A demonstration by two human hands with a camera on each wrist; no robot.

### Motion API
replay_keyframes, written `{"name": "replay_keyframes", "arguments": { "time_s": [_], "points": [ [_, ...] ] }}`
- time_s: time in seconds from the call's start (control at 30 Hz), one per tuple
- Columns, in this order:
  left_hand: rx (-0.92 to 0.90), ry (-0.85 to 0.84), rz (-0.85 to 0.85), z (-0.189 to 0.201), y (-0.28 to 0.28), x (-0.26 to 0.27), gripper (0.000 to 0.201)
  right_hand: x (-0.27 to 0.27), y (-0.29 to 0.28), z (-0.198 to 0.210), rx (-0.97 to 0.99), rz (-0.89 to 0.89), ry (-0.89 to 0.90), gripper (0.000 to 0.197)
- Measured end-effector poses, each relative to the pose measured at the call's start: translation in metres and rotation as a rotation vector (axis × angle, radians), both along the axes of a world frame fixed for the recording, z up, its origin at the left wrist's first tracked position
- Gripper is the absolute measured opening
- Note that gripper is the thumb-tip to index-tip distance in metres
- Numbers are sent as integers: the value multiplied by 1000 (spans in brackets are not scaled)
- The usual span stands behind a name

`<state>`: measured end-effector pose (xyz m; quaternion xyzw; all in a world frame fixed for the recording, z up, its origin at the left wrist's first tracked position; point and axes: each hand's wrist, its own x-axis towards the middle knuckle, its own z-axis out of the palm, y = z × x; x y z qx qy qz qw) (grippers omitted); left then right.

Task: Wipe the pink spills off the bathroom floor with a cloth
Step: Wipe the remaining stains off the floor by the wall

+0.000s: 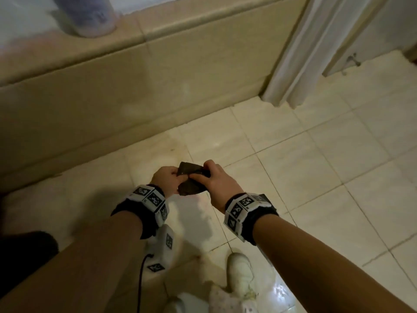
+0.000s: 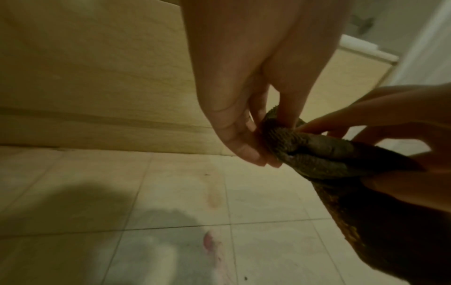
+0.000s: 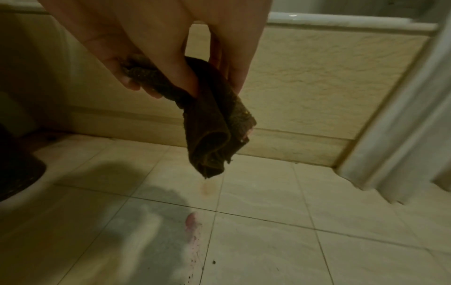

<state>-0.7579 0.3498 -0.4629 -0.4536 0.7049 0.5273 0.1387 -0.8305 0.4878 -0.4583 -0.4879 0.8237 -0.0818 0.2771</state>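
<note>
Both hands hold a dark brown cloth (image 1: 191,180) above the tiled floor (image 1: 304,159), in front of the beige bathtub panel. My left hand (image 1: 165,179) pinches its left end (image 2: 280,138) between fingertips and thumb. My right hand (image 1: 211,179) grips the bunched cloth (image 3: 212,123), whose folded end hangs down. On the tiles below lies a pink spill (image 3: 192,225), a streak with dark specks, also seen as the pink spill (image 2: 211,244) in the left wrist view. A fainter pinkish smear (image 2: 213,196) lies nearer the tub; the same smear (image 3: 207,188) shows under the hanging cloth.
The beige bathtub side (image 1: 112,98) runs across the back. A white shower curtain (image 1: 300,53) hangs at the right. A purple container (image 1: 90,14) stands on the tub ledge. My white shoe (image 1: 240,272) is on the floor below the hands. A toilet base (image 3: 17,173) is at the left.
</note>
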Motion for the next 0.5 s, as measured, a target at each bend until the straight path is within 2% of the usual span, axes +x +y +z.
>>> {"name": "replay_keyframes", "arguments": {
  "time_s": [0.13,0.27,0.37,0.5],
  "points": [
    [6,41,182,-30,-23,20,23,-2,-38,-26,8,165,29,69],
    [23,47,319,-82,-38,36,25,0,-63,-76,51,252,53,70],
    [-120,-34,246,-129,-55,59,23,8,-73,-123,135,250,72,63],
    [-331,-257,7,-182,-81,97,31,12,-81,-175,237,240,91,58]
  ]
}}
